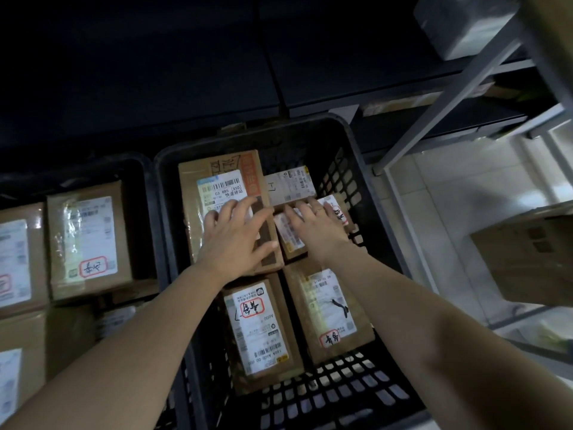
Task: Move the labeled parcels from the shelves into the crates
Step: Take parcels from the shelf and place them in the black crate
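Observation:
A black lattice crate (350, 156) stands below me with several labelled cardboard parcels inside. My left hand (235, 237) lies flat, fingers spread, on the large brown parcel (217, 178) at the crate's far left. My right hand (313, 225) rests with straight fingers on a small labelled parcel (290, 235) beside it. A small pale parcel (288, 184) lies just beyond my right fingertips. Two more parcels, one at near centre (257, 327) and one at near right (331, 308), lie closer to me.
A second black crate (145, 169) at the left holds several labelled boxes (90, 240). Dark shelves (341, 72) run across the top, with a grey metal rack post (449, 97) at the right. A cardboard box (527, 256) sits on a right-hand shelf over a white tiled floor (449, 212).

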The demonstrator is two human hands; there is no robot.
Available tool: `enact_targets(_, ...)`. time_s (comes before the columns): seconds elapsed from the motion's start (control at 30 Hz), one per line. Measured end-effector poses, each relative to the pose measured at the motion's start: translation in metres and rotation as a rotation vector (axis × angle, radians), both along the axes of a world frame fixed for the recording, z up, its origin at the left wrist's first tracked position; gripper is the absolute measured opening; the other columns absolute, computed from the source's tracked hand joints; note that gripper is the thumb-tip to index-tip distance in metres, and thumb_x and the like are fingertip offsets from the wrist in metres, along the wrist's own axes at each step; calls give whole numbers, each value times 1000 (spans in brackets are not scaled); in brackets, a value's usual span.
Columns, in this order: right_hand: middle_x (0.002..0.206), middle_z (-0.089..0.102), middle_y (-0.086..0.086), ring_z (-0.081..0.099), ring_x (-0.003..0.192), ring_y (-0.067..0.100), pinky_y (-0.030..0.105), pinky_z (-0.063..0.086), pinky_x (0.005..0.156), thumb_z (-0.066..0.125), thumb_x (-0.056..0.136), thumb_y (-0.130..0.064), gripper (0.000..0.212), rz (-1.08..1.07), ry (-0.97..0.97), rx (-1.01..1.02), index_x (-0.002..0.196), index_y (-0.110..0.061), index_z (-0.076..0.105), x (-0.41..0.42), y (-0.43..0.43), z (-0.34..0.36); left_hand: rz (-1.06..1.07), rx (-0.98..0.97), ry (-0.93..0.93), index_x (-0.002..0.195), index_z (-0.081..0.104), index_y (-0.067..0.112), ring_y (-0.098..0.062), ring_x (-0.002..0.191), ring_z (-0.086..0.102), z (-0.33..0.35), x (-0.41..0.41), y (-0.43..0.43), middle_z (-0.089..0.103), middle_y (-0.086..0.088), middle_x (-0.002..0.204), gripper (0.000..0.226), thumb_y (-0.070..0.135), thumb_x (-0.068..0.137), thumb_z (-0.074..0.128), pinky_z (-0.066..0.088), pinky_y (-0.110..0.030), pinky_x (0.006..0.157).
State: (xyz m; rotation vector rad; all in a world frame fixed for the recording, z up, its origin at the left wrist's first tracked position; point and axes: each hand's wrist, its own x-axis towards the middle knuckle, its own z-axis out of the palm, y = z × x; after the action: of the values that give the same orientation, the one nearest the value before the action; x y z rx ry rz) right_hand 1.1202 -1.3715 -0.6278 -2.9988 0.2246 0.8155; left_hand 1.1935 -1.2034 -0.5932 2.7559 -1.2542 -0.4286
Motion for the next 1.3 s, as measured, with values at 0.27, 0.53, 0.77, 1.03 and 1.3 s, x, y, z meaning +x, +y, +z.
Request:
enact_targets(0.27,159,2,16,-1,148,34,44,9,120,51,92,-6,76,-113,-7,31,154,-14,7,14,10,-51,25,-30,-189,142,38,21,-25,127,29,-31,-8,7,43,-9,144,66,58,89,26,20,-42,94)
enact_targets(0.53,156,18,13,14,145,32,44,19,117,47,90,1,59,-102,-149,151,146,-10,33,-17,13,-22,83,-15,-117,143,37,16,-31,136,34,-15,-26,4,39,-11,147,57,45,95,30,28,-45,104)
enact_targets(0.77,125,50,9,46,119,31,39,42,90,42,99,-25,31,-191,-138,277,123,-12,54,-79,44,12,73,46,4,146,31,17,-28,139,24,7,-75,37,29,-6,150,60,27,92,53,22,-45,112)
enact_targets(1.03,129,54,17,57,111,34,38,51,85,47,98,-25,37,-302,116,491,131,-7,49,-96,85,10,391,-107,262,128,48,9,-31,106,50,-1,-124,65,44,-12,123,44,0,85,53,49,-41,84)
enact_targets(1.3,139,49,10,51,124,28,30,44,93,60,94,-30,60,-924,153,873,141,-3,37,-112,114,3,1083,-222,974,141,30,14,-29,113,55,-23,-146,60,55,-12,129,54,8,92,50,47,-37,95)
